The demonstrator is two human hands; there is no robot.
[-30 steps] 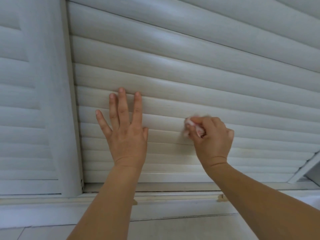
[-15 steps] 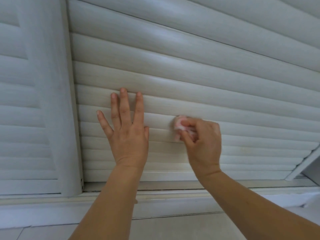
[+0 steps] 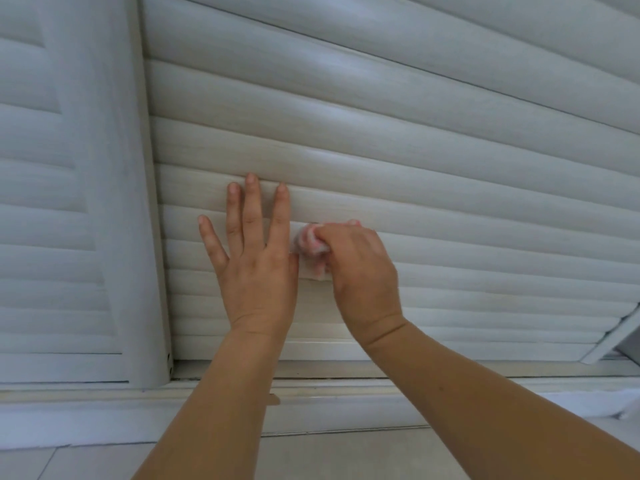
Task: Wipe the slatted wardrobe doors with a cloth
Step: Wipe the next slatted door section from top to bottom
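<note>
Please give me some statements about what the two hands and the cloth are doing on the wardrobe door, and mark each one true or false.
1. The left hand lies flat on the slatted door with its fingers straight. True.
2. The right hand holds a blue sponge. False: it grips a bunched pink and white cloth.
3. The cloth is pressed against the slats, right beside the left hand. True.
4. Both hands work on the left door panel. False: both are on the panel to the right of the vertical frame post.
5. The left hand holds a spray bottle. False: it holds nothing.
</note>
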